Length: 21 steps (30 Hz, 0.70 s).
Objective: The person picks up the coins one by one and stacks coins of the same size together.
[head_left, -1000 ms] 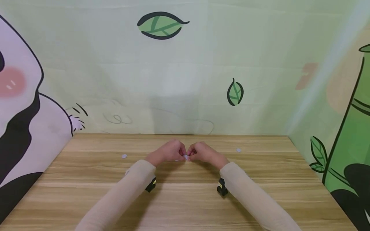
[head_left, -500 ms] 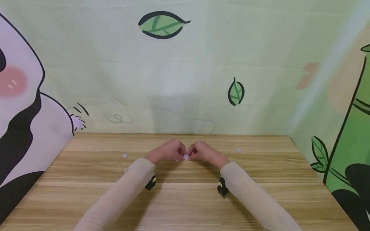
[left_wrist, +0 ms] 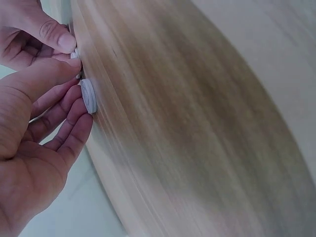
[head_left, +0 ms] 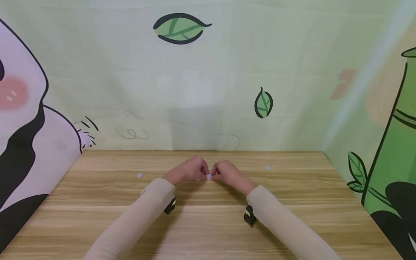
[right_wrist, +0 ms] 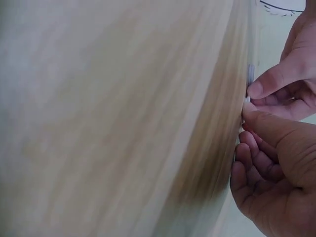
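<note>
Near the middle of the table's far part, my two hands meet at the fingertips over a small white disc [head_left: 209,176]. My left hand [head_left: 191,169] pinches its left side and my right hand [head_left: 230,173] pinches its right side. Seen from the left wrist, both thumbs sit close together and hide most of the disc [left_wrist: 74,54]. A second white round piece [left_wrist: 89,96], with layered-looking edges, stands against the curled lower fingers of my left hand; in the head view this piece [head_left: 198,179] shows just below that hand.
One white disc [head_left: 139,175] lies on the wooden table [head_left: 208,231] to the left, and another [head_left: 268,168] to the right. Behind the table's far edge hangs a printed backdrop [head_left: 208,90] with leaves, a panda and bamboo. Black wrist cameras hang below both sleeves.
Both hands stay at the same spot. The disc between the fingertips shows more of its face than a second ago, and the right fingers have shifted slightly.
</note>
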### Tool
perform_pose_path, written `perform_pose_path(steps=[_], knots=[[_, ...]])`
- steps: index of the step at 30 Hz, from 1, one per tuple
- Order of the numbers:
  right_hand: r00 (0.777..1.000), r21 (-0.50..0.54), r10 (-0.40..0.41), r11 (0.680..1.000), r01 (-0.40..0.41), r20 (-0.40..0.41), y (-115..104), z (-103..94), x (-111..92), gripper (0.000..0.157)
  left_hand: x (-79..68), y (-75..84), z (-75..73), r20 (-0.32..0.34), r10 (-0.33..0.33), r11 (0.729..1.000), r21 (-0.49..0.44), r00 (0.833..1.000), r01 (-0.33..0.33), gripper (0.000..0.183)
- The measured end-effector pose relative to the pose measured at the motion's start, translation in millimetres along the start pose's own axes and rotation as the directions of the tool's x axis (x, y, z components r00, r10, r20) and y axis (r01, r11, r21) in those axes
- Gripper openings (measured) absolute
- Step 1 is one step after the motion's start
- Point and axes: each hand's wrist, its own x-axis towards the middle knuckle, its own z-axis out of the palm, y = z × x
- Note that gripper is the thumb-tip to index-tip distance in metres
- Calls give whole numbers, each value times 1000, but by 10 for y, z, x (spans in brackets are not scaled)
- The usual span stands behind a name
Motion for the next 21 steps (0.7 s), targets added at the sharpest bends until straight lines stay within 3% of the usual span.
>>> perform_pose_path(steps=[9, 21], knots=[[999, 19, 36, 999, -37, 36, -58, -33, 5, 4, -10, -27, 23, -25, 46, 999, 26, 999, -45, 7], [999, -46, 37, 998, -37, 1, -130, -21, 13, 6, -19, -65, 12, -26, 21, 1000, -4, 999, -21, 6]])
